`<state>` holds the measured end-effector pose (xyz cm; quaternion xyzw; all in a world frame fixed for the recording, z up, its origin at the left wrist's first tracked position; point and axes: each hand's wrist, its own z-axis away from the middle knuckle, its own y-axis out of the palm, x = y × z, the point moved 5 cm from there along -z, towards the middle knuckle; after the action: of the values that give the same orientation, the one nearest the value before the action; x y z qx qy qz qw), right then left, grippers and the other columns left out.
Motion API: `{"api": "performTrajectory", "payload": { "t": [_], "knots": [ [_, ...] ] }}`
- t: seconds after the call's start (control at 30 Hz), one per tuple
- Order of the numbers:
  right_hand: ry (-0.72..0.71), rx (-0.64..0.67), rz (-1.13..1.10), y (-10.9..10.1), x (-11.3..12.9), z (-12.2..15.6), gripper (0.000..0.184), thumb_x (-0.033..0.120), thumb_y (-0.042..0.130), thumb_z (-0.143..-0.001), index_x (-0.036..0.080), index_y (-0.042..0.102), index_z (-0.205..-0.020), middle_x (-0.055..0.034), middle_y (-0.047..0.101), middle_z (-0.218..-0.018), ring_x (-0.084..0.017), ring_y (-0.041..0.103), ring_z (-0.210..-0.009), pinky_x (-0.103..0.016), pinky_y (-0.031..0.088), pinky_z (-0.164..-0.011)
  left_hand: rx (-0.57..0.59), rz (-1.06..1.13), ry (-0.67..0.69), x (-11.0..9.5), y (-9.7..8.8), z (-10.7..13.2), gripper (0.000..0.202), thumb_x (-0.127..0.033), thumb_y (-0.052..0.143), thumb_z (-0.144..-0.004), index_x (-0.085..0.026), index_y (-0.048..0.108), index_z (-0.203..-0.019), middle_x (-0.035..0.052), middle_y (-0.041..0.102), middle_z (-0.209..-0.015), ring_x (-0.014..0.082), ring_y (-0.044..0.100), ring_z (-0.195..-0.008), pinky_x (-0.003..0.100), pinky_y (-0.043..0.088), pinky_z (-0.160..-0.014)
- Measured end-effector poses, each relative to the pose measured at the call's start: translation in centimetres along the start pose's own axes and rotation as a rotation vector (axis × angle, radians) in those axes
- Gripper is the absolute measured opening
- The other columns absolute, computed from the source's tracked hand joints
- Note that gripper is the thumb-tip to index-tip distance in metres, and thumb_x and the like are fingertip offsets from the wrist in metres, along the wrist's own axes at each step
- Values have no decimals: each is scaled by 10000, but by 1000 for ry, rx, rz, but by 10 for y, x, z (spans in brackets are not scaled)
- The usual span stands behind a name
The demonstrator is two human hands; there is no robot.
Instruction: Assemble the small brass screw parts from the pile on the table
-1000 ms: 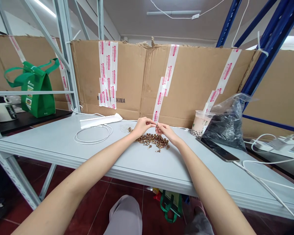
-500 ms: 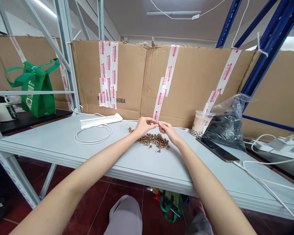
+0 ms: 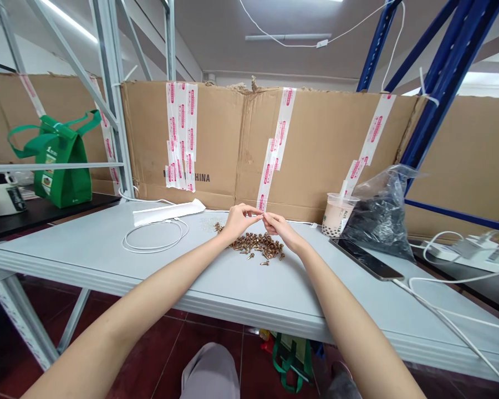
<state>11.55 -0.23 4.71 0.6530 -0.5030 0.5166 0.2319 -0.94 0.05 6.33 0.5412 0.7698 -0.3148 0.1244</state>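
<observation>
Just above a pile of brass-coloured screws (image 3: 258, 244) on the grey table (image 3: 149, 266), my two hands meet at their fingertips. My left hand (image 3: 240, 219) has thumb and fingers pinched together, pointing right. From the other side, my right hand (image 3: 279, 226) is pinched in the same way, its tips touching or nearly touching the left ones. Whatever lies between the fingertips is too small to make out. Left of the screws, partly behind my left hand, is a scatter of small clear pieces (image 3: 209, 224).
A coiled white cable (image 3: 127, 244) and a white folded strip (image 3: 168, 211) lie at left. To the right stand a bubble tea cup (image 3: 331, 215) and a plastic bag with dark contents (image 3: 378, 221), with a phone (image 3: 366, 259) before them. Cardboard (image 3: 216, 138) walls the back.
The view has tilted slightly up and shifted a little, so everything sits lower in the picture. My hands stay pinched together over the screws.
</observation>
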Motion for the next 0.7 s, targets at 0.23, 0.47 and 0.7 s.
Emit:
{"api": "performTrajectory", "payload": {
  "t": [0.23, 0.47, 0.7],
  "knots": [
    [42, 53, -43, -3, -7, -1, 423, 523, 407, -779, 181, 271, -570, 56, 169, -560, -57, 112, -452, -234, 83, -438, 25, -27, 84, -5, 1, 1, 153, -290, 627, -689, -198, 681, -798, 23, 652, -761, 134, 501, -705, 258, 387, -652],
    [2, -22, 16, -6, -4, -1, 364, 527, 437, -763, 178, 391, -671, 49, 209, -576, -63, 173, -464, -220, 119, -433, 6, -35, 79, -6, 1, 2, 163, -298, 609, -707, -199, 677, -817, 29, 652, -780, 143, 510, -736, 267, 394, -669],
    [23, -7, 12, -6, -8, -2, 450, 563, 417, -752, 177, 300, -551, 50, 189, -546, -60, 148, -452, -239, 98, -438, 42, -48, 101, -10, 4, 3, 145, -296, 611, -706, -205, 675, -800, 26, 654, -785, 153, 511, -757, 280, 393, -692]
  ]
}}
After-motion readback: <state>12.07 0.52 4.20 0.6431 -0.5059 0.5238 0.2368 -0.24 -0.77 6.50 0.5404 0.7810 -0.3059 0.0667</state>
